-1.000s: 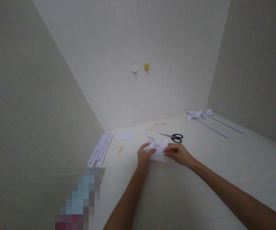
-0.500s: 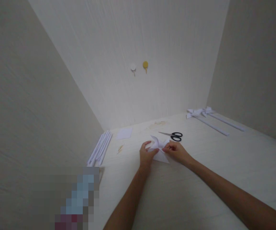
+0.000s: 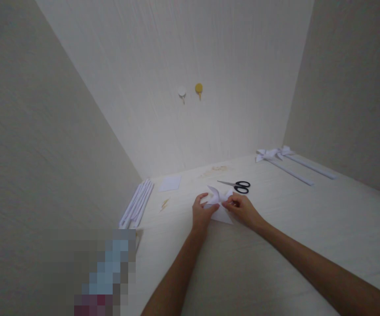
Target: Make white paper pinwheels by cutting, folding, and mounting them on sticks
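Left hand: we see our left hand [image 3: 201,213] resting on the desk [image 3: 275,237], fingers curled around the left side of a folded white paper piece [image 3: 221,202], the thumb lying against its near edge; the grip is closed lightly on the paper.
Right hand: our right hand [image 3: 243,208] meets the same paper from the right, thumb and fingertips pinched together on its middle, where the folds gather.
Paper piece: it sits on the desk between our two hands, a little past the desk's middle; pointed flaps rise at the top, and a flat triangular part lies toward us, below the hands.
Scissors: black-handled scissors [image 3: 237,186] lie just beyond the right hand, blades pointing left, apart from the paper.
Paper strips: a bundle of long white strips [image 3: 137,203] lies along the left wall, well apart from the hands.
Small sheet: a flat white sheet [image 3: 170,183] lies near the back wall, beside the far end of the strips.
Small sticks: we make out something thin and tan [image 3: 164,204] between the strips and the left hand; too small to tell more.
Finished pieces: two white folded shapes on long stems [image 3: 284,163] lie at the far right of the desk.
Wall: a white hook [image 3: 182,92] and a yellow hook [image 3: 198,89] hang side by side on the back wall.
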Demonstrator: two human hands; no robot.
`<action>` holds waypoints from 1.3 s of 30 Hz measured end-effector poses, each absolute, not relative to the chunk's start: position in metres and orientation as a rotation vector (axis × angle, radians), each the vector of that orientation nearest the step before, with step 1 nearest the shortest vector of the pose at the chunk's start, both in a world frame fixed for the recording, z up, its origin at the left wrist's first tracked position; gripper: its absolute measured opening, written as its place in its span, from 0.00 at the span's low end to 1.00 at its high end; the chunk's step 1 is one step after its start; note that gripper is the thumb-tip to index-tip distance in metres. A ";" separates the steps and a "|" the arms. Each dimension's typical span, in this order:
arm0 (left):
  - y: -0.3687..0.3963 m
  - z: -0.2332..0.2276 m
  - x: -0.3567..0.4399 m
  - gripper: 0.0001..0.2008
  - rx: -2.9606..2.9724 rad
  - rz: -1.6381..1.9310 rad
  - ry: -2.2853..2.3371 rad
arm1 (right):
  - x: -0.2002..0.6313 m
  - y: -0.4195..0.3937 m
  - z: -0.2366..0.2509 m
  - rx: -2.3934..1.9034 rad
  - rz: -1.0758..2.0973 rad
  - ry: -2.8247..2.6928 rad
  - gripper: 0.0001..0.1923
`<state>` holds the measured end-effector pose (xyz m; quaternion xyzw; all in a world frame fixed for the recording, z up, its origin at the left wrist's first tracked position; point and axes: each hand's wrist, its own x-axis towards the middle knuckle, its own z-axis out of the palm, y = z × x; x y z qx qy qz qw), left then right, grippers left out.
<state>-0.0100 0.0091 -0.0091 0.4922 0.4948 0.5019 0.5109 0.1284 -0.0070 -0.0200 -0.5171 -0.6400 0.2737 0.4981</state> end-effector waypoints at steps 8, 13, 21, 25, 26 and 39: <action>0.008 -0.008 -0.009 0.26 1.187 1.216 1.192 | 0.129 -0.005 -0.026 -1.265 0.615 -1.553 0.10; 0.008 -0.008 -0.009 0.25 1.230 1.216 1.213 | 0.129 -0.004 -0.028 -1.278 0.582 -1.555 0.11; 0.008 -0.011 -0.008 0.25 1.194 1.221 1.171 | 0.129 -0.005 -0.027 -1.293 0.586 -1.538 0.12; 0.008 -0.012 -0.006 0.25 1.187 1.244 1.188 | 0.128 -0.005 -0.027 -1.299 0.634 -1.504 0.12; 0.008 -0.012 -0.005 0.25 1.188 1.251 1.195 | 0.128 -0.006 -0.027 -1.299 0.647 -1.498 0.12; 0.005 -0.010 -0.005 0.26 1.214 1.238 1.200 | 0.125 -0.007 -0.026 -1.332 0.616 -1.472 0.12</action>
